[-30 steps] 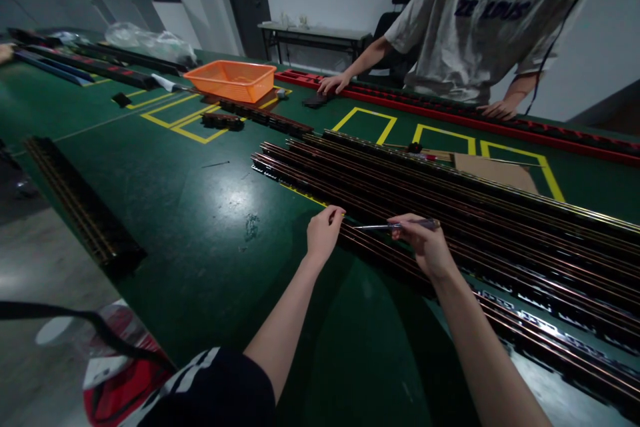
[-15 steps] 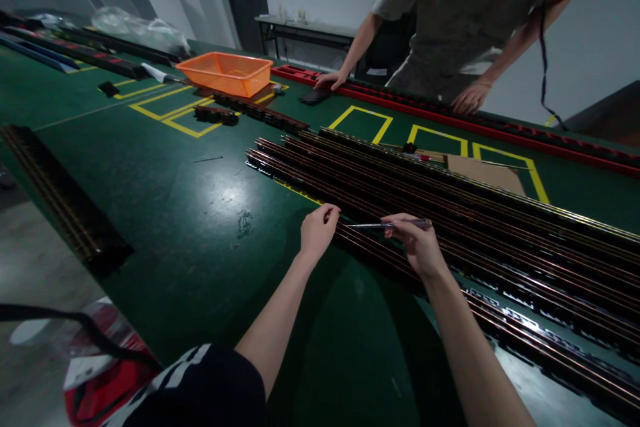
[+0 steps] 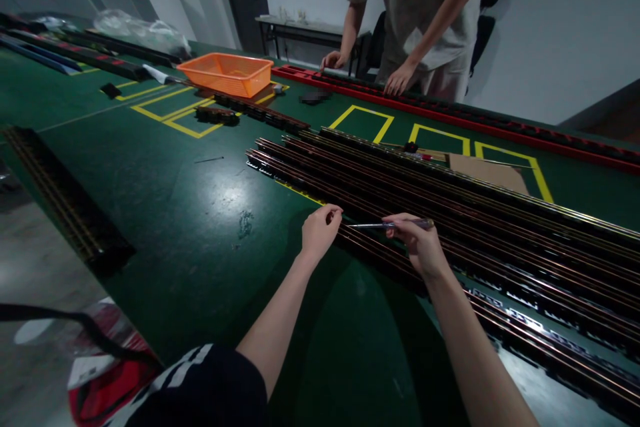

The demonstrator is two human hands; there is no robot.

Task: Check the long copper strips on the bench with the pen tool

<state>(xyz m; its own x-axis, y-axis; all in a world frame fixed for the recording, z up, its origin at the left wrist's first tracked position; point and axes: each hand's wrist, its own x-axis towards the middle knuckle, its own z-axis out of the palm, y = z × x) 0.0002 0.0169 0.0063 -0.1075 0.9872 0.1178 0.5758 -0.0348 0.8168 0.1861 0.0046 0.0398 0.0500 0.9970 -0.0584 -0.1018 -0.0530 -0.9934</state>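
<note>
My right hand is closed around a slim screwdriver, held nearly level with its thin metal shaft pointing left. The screwdriver's tip reaches close to my left hand, whose fingers are pinched together. What the left fingers hold, if anything, is hidden. Both hands are over the near end of a long dark rail with copper-coloured strips. Beyond it, several similar long dark rails lie side by side, running off to the right.
Across the green table, a co-worker's hands rest at a long red rail. An orange basket stands at the back, near short brown pieces. Another dark rail lies along the left edge. Cardboard lies behind the rails.
My hands and the screwdriver have hardly moved. The co-worker has shifted left and back; one hand has left the dark object on the table, and the other has slid left along the red rail.
</note>
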